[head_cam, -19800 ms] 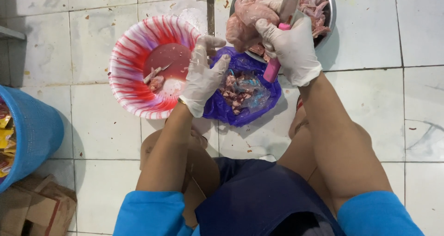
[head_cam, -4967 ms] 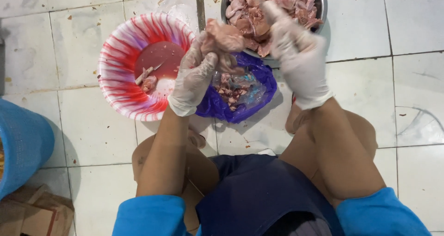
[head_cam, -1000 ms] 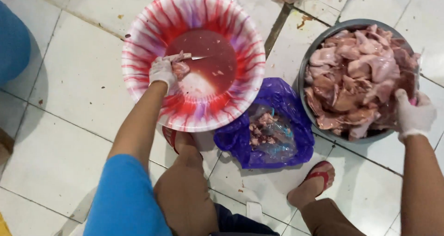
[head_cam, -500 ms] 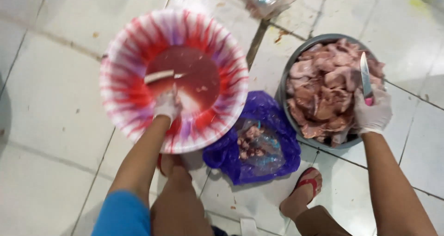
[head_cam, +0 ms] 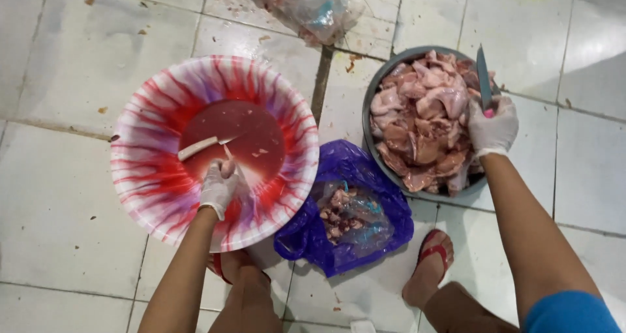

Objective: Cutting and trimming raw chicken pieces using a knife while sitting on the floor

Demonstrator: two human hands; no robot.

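My left hand (head_cam: 220, 184), in a white glove, reaches into a red, white and purple plastic basin (head_cam: 140, 176) holding reddish water, fingers closed on a small pale piece at the water's edge. A white-handled knife (head_cam: 199, 148) lies in that water just beyond the hand. My right hand (head_cam: 493, 125), also gloved, grips a knife (head_cam: 483, 77) with its blade pointing up, over the right rim of a grey metal bowl (head_cam: 369, 111) heaped with raw pink meat pieces (head_cam: 424, 124).
A purple plastic bag (head_cam: 345, 215) with meat scraps lies open between basin and bowl. A clear bag (head_cam: 306, 7) of scraps lies on the white tiled floor at the top. My feet in red sandals (head_cam: 433, 255) rest near the bag.
The view has shifted closer over the basin. My right hand moved with the knife to the bowl's right rim, blade upright. My left hand stays in the basin water.
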